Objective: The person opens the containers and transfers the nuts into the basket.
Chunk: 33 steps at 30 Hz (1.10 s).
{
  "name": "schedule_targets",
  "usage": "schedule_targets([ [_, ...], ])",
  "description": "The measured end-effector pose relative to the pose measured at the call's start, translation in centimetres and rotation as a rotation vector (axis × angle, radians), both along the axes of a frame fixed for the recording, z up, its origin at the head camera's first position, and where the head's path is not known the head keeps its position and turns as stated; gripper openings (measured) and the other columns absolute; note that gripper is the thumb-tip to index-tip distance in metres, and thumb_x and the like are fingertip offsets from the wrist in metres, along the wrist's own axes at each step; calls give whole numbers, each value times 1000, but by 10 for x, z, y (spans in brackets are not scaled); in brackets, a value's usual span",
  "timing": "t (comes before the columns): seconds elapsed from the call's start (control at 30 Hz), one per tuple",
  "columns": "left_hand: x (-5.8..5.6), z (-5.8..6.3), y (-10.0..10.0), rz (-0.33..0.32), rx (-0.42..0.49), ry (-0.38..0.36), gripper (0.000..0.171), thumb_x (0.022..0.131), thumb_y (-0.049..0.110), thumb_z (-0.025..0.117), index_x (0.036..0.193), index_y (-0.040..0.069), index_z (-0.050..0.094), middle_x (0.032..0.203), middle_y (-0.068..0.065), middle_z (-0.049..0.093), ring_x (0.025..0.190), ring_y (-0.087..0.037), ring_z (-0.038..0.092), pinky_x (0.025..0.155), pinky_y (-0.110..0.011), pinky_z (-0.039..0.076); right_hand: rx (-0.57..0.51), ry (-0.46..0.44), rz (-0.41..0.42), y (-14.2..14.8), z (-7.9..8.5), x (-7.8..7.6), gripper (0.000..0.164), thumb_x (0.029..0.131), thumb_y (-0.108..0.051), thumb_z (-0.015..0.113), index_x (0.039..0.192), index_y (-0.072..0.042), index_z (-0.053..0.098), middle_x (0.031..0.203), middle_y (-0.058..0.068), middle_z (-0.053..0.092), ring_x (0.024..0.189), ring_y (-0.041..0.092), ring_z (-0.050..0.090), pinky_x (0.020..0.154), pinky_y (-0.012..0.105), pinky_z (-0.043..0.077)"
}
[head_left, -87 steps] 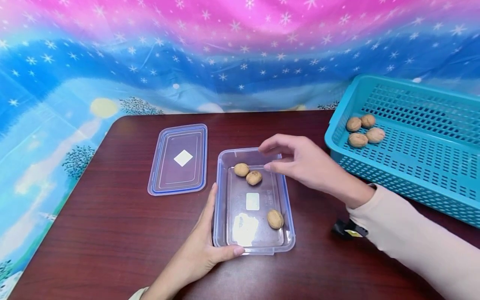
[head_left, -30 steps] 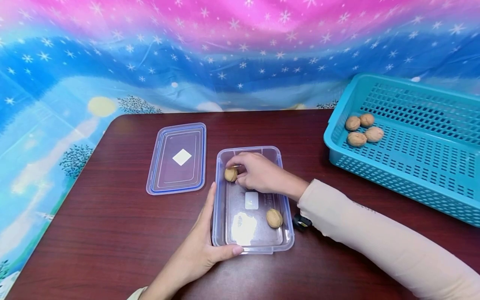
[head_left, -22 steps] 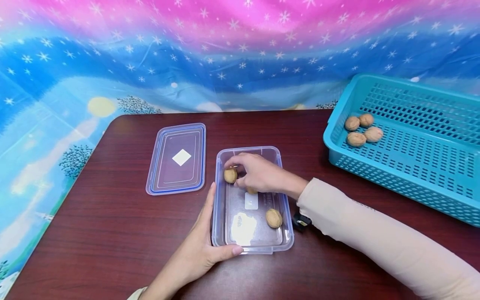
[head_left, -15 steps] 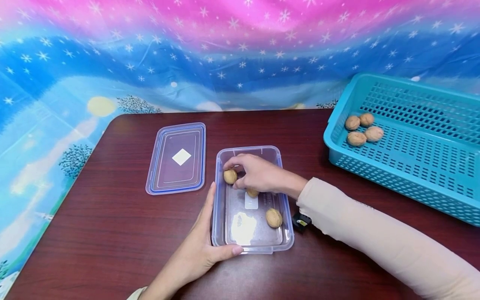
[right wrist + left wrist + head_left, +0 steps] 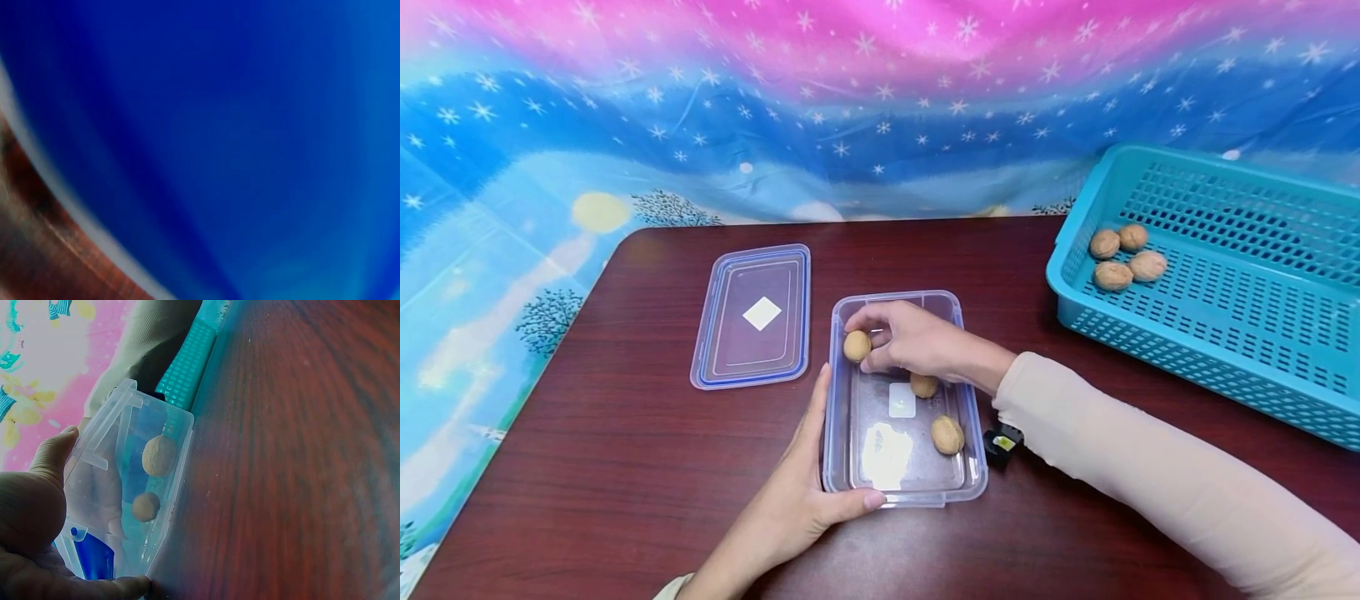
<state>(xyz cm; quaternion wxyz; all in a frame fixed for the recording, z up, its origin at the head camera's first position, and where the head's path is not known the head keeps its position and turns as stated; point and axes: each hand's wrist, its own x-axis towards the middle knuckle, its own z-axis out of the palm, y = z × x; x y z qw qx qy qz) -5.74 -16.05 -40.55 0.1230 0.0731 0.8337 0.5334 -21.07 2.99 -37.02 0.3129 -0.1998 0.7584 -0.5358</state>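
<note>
In the head view, a clear plastic food container (image 5: 867,400) with a blue-edged rim stands uncovered on the table. My left hand (image 5: 811,487) grips its near left corner, thumb over the front rim and fingers along the left wall. My right hand (image 5: 917,340) reaches inside and pinches a walnut (image 5: 857,346) between thumb and fingers by the far left wall. A second walnut (image 5: 923,386) lies partly hidden under that hand; a third walnut (image 5: 947,435) sits near the right wall. Through the container wall, the left wrist view shows two walnuts. Blurred blue fills the right wrist view.
A clear lid (image 5: 752,346) with a blue seal lies flat to the container's left. At the right stands a teal perforated basket (image 5: 1195,367) with several walnuts (image 5: 1112,276) in its left corner. A patterned cloth (image 5: 850,108) hangs behind the dark red table (image 5: 625,417).
My right hand has moved left from the container's right rim into it and taken hold of a walnut. Another walnut has rolled toward the near right. My left hand has stayed put.
</note>
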Motion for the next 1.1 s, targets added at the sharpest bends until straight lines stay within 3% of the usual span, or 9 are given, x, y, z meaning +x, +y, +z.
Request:
schedule_targets([
  [0.4, 0, 2, 0, 1, -1, 0, 135, 77, 32, 93, 167, 40, -8, 177, 1, 5, 161, -24, 13, 117, -9, 9, -88, -34, -59, -1, 1, 2, 33, 89, 4, 74, 121, -1, 65, 122, 10, 64, 92, 13, 64, 81, 24, 53],
  [0.7, 0, 1, 0, 0, -2, 1, 135, 77, 32, 93, 167, 41, -8, 177, 1, 6, 161, -24, 13, 118, -10, 9, -35, 51, -73, 0, 1, 1, 25, 86, -9, 82, 107, -8, 70, 101, 4, 68, 88, 15, 62, 82, 28, 51],
  [0.93, 0, 1, 0, 1, 5, 0, 135, 78, 31, 93, 167, 42, -8, 177, 1, 6, 161, -24, 13, 117, -8, 9, -56, 40, -83, 1, 1, 1, 24, 87, -8, 80, 110, -8, 72, 104, 4, 68, 91, 16, 63, 83, 29, 52],
  [1.1, 1, 1, 0, 6, 3, -14, 136, 77, 32, 93, 167, 42, -8, 177, 0, 6, 161, -23, 13, 122, -17, 10, -83, 13, -94, 3, 4, 3, 30, 89, -6, 78, 119, -7, 72, 112, 7, 68, 95, 16, 64, 85, 28, 54],
])
